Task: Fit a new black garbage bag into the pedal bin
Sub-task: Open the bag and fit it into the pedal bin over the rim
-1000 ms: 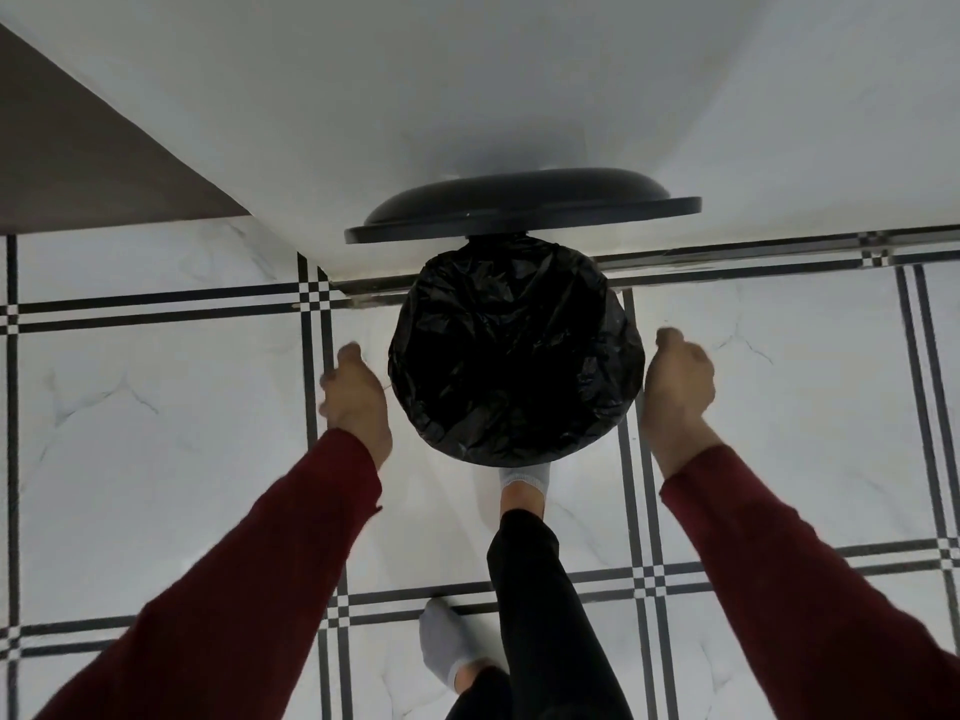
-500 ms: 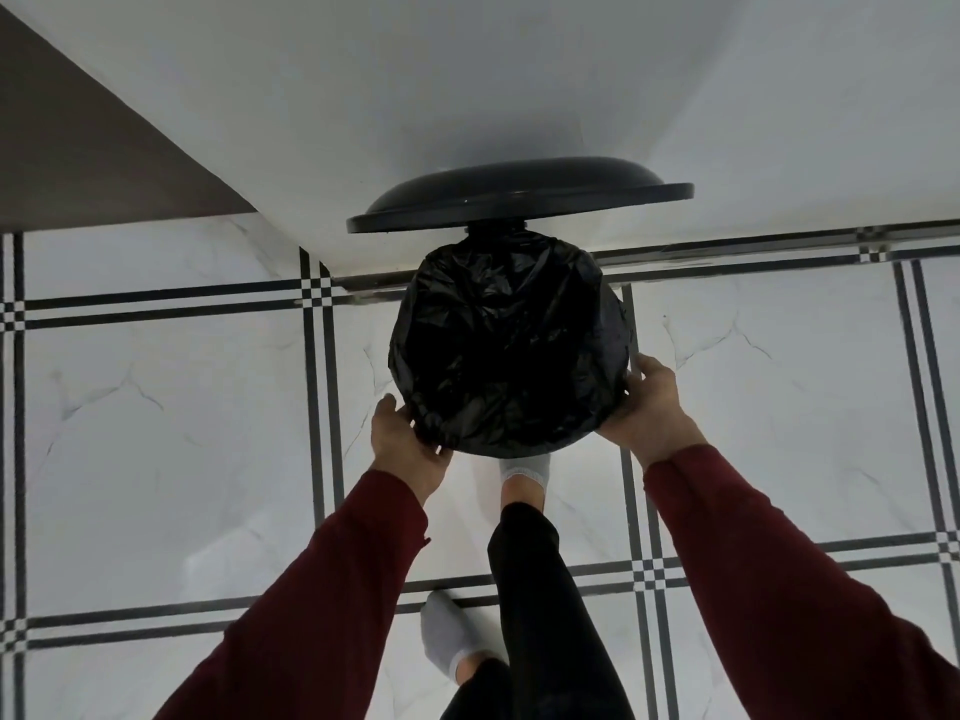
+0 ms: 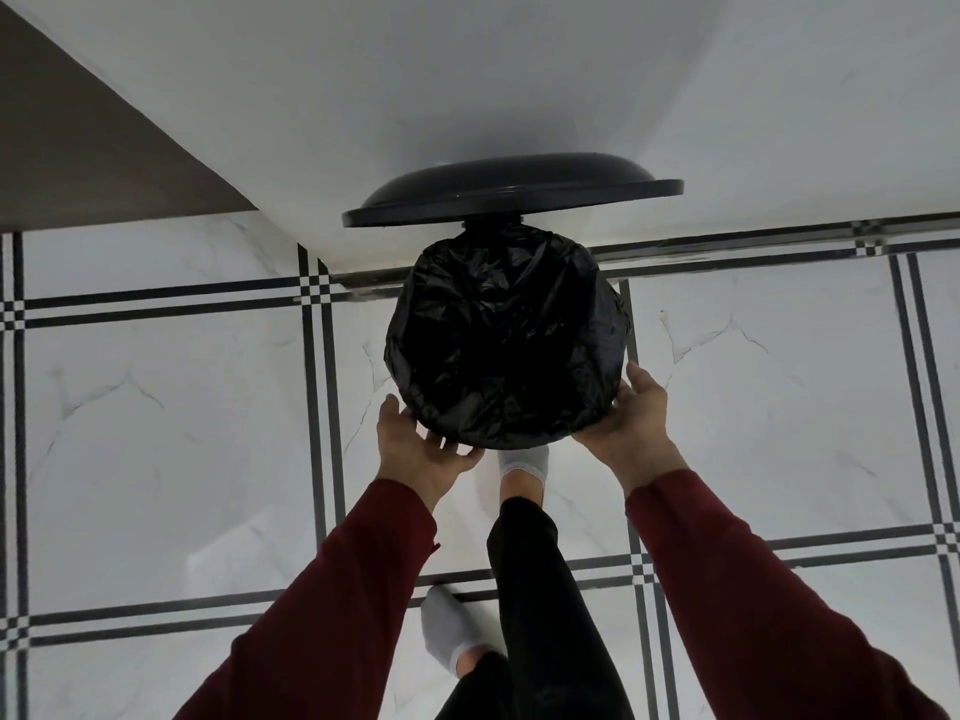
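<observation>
- Foot (image 3: 523, 462) in a grey sock sits at the bin's base, likely on the pedal; I'd keep it pressed so the lid stays up.
- Left hand (image 3: 415, 449) and right hand (image 3: 636, 415) cup the near rim, grip spread, fingers touching the bag (image 3: 506, 340).
- Bag lines the bin, folded over its rim; smoothing the overhang evenly all round should seat it.
- Lid (image 3: 511, 192) stands raised against the wall.

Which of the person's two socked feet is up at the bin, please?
The foot just below the black bag, between both hands; its toes are hidden under the bin. The other foot rests further back.
</observation>
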`<action>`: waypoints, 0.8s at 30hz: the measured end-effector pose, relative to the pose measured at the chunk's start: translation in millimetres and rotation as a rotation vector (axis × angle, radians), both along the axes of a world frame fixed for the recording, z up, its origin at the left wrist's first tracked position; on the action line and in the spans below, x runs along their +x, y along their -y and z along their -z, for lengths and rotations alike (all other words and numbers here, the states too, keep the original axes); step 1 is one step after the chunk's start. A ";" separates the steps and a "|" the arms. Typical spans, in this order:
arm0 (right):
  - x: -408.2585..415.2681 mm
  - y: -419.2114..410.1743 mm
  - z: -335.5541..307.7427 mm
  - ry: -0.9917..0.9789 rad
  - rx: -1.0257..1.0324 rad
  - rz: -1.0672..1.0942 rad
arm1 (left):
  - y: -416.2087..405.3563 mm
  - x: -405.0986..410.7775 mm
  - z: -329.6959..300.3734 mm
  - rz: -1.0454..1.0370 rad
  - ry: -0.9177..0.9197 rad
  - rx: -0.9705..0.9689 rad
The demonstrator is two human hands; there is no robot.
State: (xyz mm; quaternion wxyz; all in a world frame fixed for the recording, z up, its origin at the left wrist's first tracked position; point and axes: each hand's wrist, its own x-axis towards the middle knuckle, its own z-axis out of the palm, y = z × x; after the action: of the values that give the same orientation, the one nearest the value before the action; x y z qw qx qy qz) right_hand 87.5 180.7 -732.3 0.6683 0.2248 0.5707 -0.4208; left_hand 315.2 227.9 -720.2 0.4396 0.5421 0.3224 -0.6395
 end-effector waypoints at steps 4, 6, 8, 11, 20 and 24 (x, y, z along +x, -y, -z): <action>1.8 -9.0 0.4 -0.044 0.026 -0.016 | -0.7 -7.5 -2.2 -0.079 -0.011 0.014; 0.6 -12.1 0.1 -0.065 0.061 -0.036 | -2.1 -10.9 -1.4 -0.143 0.005 0.022; 2.2 -14.4 -2.0 -0.063 0.076 -0.014 | -2.8 -12.3 -1.0 -0.135 0.029 0.011; 7.2 -17.5 -2.8 -0.046 0.058 0.053 | -3.2 -11.9 -1.9 -0.027 0.034 0.032; 12.9 -22.5 0.1 -0.040 0.089 0.077 | -11.6 -19.7 -4.0 -0.027 0.049 0.018; 8.7 -15.8 3.2 -0.027 0.075 0.009 | -11.3 -16.0 -4.0 0.063 0.019 0.024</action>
State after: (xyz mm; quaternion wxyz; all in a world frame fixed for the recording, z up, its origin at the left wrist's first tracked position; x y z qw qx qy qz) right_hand 96.3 196.5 -735.5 0.6496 0.2466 0.5942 -0.4052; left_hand 299.2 239.2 -716.3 0.4157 0.5632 0.3084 -0.6442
